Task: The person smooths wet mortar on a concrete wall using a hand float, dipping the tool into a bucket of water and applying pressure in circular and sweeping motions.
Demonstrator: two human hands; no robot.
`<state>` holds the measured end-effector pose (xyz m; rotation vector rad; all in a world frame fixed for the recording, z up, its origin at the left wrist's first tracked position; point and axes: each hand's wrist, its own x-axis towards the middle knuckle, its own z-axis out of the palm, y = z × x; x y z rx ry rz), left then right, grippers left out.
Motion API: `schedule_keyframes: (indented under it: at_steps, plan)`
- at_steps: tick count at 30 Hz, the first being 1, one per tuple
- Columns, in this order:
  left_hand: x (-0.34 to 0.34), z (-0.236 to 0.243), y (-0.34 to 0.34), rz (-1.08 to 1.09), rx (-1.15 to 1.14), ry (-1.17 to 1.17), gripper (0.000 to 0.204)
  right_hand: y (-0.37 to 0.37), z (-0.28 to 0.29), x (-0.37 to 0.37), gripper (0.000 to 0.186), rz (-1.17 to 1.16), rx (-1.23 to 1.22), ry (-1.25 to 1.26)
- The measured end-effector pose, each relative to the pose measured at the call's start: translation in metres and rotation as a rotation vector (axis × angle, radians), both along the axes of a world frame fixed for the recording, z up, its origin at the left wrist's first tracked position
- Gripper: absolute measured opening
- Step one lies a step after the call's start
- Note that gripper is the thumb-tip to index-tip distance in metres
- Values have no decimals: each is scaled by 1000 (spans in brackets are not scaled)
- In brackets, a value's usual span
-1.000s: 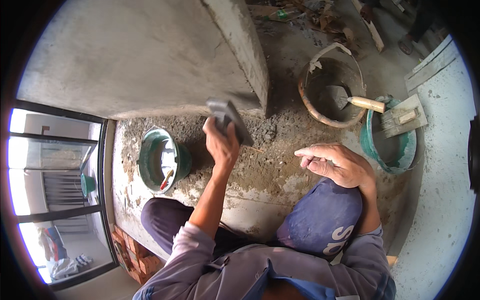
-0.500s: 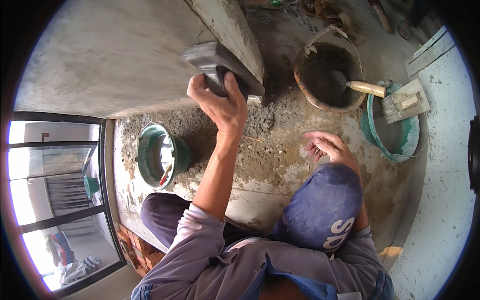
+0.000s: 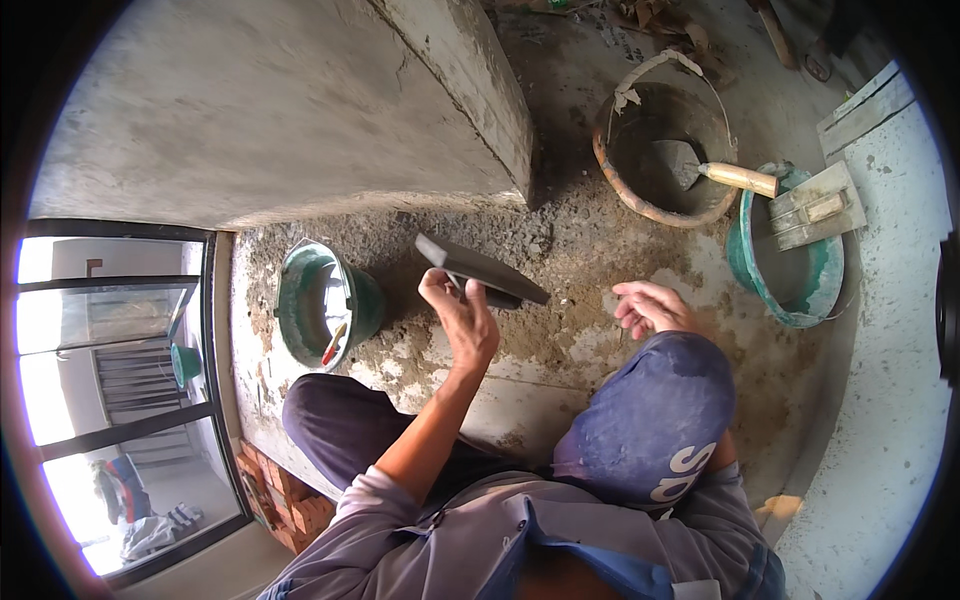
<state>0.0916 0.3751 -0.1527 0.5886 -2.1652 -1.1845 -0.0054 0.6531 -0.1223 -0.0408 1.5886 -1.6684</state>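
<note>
Plastering float (image 3: 480, 270), a dark flat rectangular board, is held in the left hand (image 3: 462, 318), whose grip is closed around the handle on its underside, tilted with one long edge up. It hangs over the rough mortar-strewn floor (image 3: 560, 330), near the lower edge of the grey plastered wall (image 3: 300, 110) and short of that wall's outer corner. The right hand (image 3: 650, 305) rests open and empty on the blue-clad knee (image 3: 650, 420), fingers loosely spread.

To work this well, I judge the float should meet the plaster flat, with only the leading edge slightly lifted, and pass in even sweeps with light pressure so the corner line stays sharp.

Beside the left forearm, at the floor's left edge, stands a small green bucket (image 3: 320, 300) with a brush inside. Toward the far right, an orange-rimmed bucket (image 3: 665, 150) holds grey mortar and a trowel (image 3: 715, 172) with a wooden handle; just beside it a green basin (image 3: 790, 255) carries a second float (image 3: 815, 208) across its rim.
</note>
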Motion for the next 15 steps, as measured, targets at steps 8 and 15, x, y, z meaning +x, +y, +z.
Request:
schedule_keyframes:
  at_steps: [8, 15]
  plan:
    - [13, 23, -27, -290, 1564, -23, 34, -93, -71, -13, 36, 493, -655, -540]
    - [-35, 26, -9, -642, 1435, -323, 28, -70, -30, -18, 45, 260, -750, -341]
